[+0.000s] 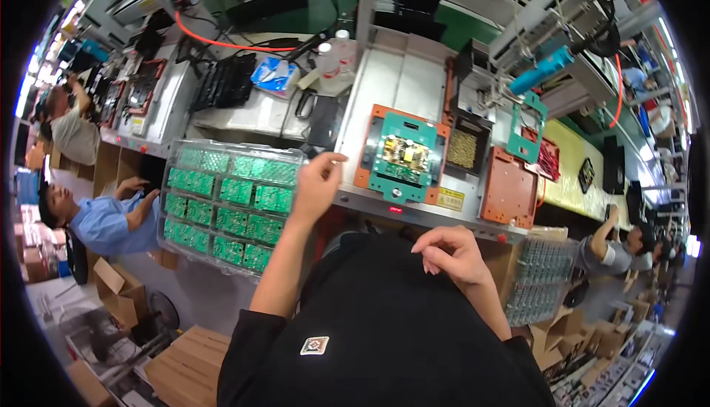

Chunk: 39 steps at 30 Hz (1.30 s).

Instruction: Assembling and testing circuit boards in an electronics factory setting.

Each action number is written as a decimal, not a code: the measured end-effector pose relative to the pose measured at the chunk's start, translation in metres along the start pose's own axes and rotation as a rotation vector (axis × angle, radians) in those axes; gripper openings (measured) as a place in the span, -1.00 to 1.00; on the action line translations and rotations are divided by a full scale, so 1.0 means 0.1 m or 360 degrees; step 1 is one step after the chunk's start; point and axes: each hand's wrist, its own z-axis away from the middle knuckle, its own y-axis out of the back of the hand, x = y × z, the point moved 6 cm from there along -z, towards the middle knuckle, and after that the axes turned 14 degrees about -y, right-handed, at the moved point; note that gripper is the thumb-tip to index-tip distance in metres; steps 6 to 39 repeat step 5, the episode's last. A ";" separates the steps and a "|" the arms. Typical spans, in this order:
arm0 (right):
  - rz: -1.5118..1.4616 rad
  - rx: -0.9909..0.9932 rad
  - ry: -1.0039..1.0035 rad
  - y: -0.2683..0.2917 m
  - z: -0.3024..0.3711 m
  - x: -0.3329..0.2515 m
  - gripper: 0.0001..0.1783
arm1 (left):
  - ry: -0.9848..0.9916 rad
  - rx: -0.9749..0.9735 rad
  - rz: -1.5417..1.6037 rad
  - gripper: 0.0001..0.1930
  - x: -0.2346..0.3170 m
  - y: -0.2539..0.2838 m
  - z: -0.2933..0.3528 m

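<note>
My left hand (318, 185) is raised beside a clear plastic tray (296, 157) of green circuit boards (237, 190). Its index finger points right and the others bend loosely, with nothing seen in them. To its right, a teal fixture frame (396, 122) lies on an orange-brown carrier plate (365, 155). A circuit board with upright components (405, 154) sits inside the frame. My right hand (455, 254) hovers in front of my body, below the bench edge, its fingers curled in together. Nothing shows between them, and neither hand touches the fixture.
A dark bin of small brass-coloured parts (464, 150) stands right of the fixture, near another orange-brown plate (509, 192). A blue cylinder tool (542, 71) hangs above. Bottles (342, 52) stand at the back. A co-worker in a blue shirt (111, 222) is at left; cartons (188, 366) lie behind.
</note>
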 end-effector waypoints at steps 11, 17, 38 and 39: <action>0.0033 0.0055 -0.0071 0.00 0.04 0.22 -0.83 | -0.0121 0.0170 -0.0200 -0.84 -0.28 0.54 -0.07; 0.0033 0.0055 -0.0071 0.00 0.04 0.22 -0.83 | -0.0121 0.0170 -0.0200 -0.84 -0.28 0.54 -0.07; 0.0033 0.0055 -0.0071 0.00 0.04 0.22 -0.83 | -0.0121 0.0170 -0.0200 -0.84 -0.28 0.54 -0.07; 0.0033 0.0055 -0.0071 0.00 0.04 0.22 -0.83 | -0.0121 0.0170 -0.0200 -0.84 -0.28 0.54 -0.07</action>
